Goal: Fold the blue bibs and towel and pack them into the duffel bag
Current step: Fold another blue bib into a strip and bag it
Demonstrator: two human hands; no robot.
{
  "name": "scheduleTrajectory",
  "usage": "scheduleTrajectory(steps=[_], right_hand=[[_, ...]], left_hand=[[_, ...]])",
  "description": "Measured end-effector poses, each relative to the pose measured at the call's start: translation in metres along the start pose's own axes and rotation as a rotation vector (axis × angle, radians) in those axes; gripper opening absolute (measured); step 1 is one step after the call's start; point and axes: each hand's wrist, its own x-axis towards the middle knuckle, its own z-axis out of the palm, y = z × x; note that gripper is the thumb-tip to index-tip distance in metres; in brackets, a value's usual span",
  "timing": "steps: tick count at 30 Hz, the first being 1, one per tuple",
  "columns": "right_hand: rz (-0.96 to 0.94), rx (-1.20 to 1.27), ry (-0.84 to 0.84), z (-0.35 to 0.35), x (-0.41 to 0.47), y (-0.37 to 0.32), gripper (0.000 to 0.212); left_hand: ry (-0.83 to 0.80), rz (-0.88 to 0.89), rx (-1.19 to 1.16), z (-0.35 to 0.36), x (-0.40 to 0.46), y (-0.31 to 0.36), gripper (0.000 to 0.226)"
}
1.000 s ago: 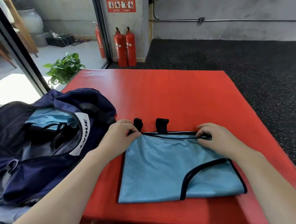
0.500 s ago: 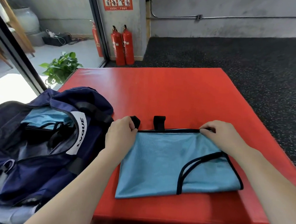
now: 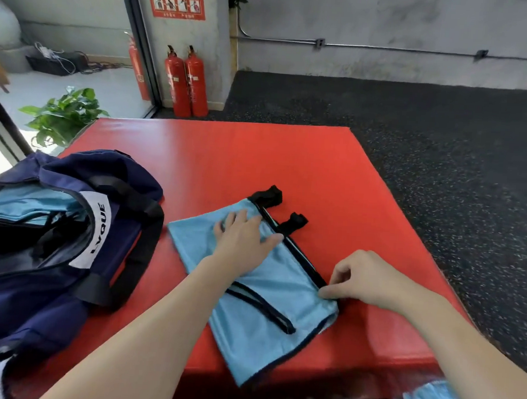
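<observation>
Head view: your left hand (image 3: 242,239) lies flat, fingers straight, pressing the folded blue bib (image 3: 250,291) on the red worktop (image 3: 243,155). Your right hand (image 3: 365,279) has its grip narrowed to a pinch on the bib's black-trimmed edge (near corner). The navy duffel bag (image 3: 53,242) sits open just left, blue fabric inside.

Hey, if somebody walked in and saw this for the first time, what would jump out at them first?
Probably the bright red padded mat filling the middle, with a light blue black-trimmed mesh bib lying folded on its near part. The left hand presses flat on the bib while the right hand pinches its black edge. At the left, an open navy duffel bag already holds light blue fabric.
</observation>
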Motion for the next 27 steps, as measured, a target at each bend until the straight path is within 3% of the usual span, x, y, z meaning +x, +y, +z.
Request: scheduleTrajectory(steps=[3,8,15,18,22,27], right_hand=[[-0.040,0.030,-0.055,0.008,-0.020,-0.001,0.031],[-0.094,0.030,-0.065,0.019,-0.040,0.001,0.039],[-0.194,0.027,0.116,0.027,-0.064,0.010,0.030],[-0.316,-0.025,0.198,0.031,-0.071,0.009,0.024],[-0.385,-0.059,0.167,0.046,-0.079,0.004,0.036],[-0.431,-0.115,0.158,0.066,-0.087,-0.012,0.050]], left_hand=[[-0.043,0.074,0.051,0.015,-0.004,0.029,0.078],[-0.102,0.268,0.023,0.024,-0.011,0.066,0.067],[-0.053,0.388,0.008,0.003,-0.044,0.061,0.057],[-0.065,0.418,-0.005,-0.008,-0.069,0.038,0.052],[-0.050,0.432,0.029,-0.016,-0.112,0.000,0.051],[-0.046,0.277,0.010,-0.016,-0.157,-0.039,0.074]])
